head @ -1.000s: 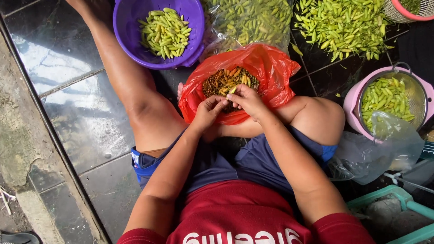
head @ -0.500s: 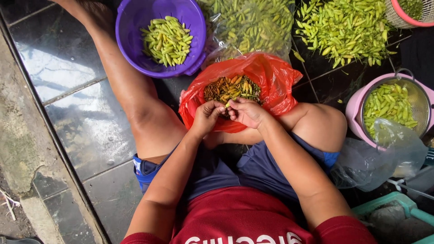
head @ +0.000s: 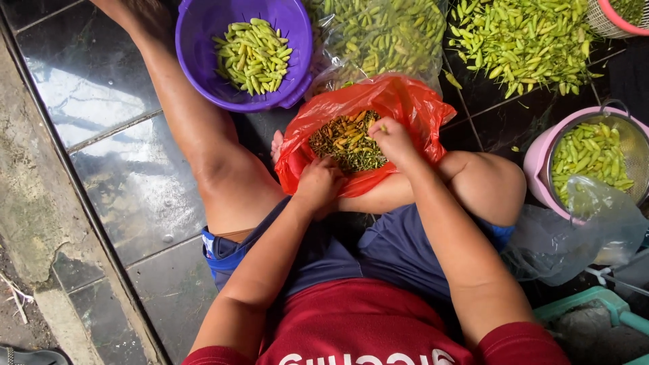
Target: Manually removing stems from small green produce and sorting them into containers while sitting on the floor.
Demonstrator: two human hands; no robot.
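Dark tiled floor [head: 128, 189], person seated. Red bag [head: 412, 101] of chilli stems wedged between legs, within reach. Right hand [head: 392, 138] fingers pinch small chilli over bag; left hand [head: 318, 184] curled on rim, contents hidden. Purple bowl [head: 203, 40] of green chillies near knee.

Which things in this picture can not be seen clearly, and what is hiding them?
Head view only:
- Left hand: fingers curl at the rim of the red bag; whether it holds anything cannot be told.
- Right hand: something small at the fingertips, too small to identify.
- Pink basket: cut off by the top right corner.
- Strainer of green chillies: partly covered by a clear plastic bag.
- Teal crate: cut off by the lower right edge.
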